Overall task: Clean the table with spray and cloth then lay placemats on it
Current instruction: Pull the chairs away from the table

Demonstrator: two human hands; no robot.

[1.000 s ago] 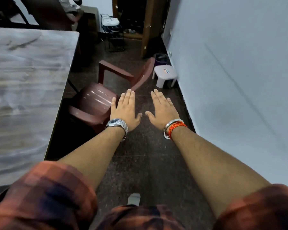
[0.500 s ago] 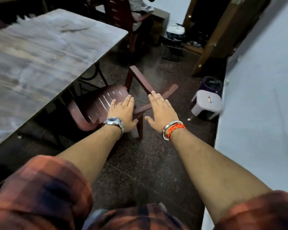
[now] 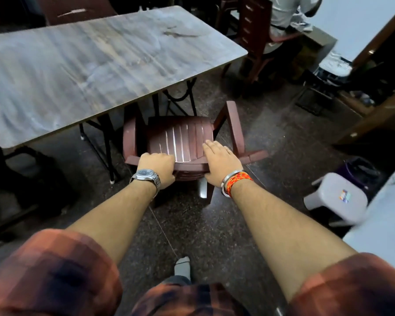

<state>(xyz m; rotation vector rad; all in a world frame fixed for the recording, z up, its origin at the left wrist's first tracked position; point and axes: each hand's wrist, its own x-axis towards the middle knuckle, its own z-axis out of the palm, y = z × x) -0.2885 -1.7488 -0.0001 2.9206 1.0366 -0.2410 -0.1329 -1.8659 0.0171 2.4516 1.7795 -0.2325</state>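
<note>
Left hand (image 3: 158,166) w/ steel watch is closed, gripping the top edge of the maroon plastic chair's (image 3: 180,137) slatted backrest; right hand (image 3: 219,164) lies flat, fingers straight, on the same edge. Chair sits pushed toward the desk (image 3: 96,62) ahead-left of hands: grey wood-grain laminate, rounded corner, black metal legs, top smeared w/ blur. Spray, cloth, placemats can't be made out. Dark speckled floor open behind; white plastic stool (image 3: 338,198) right of hands.

Looks like a plain canteen or dining hall: long wood-laminate table (image 3: 96,65) beyond the gripped maroon plastic chair (image 3: 183,137), another occupied chair (image 3: 253,35) farther off, stone floor (image 3: 214,224), small stool (image 3: 338,197) rightward.
</note>
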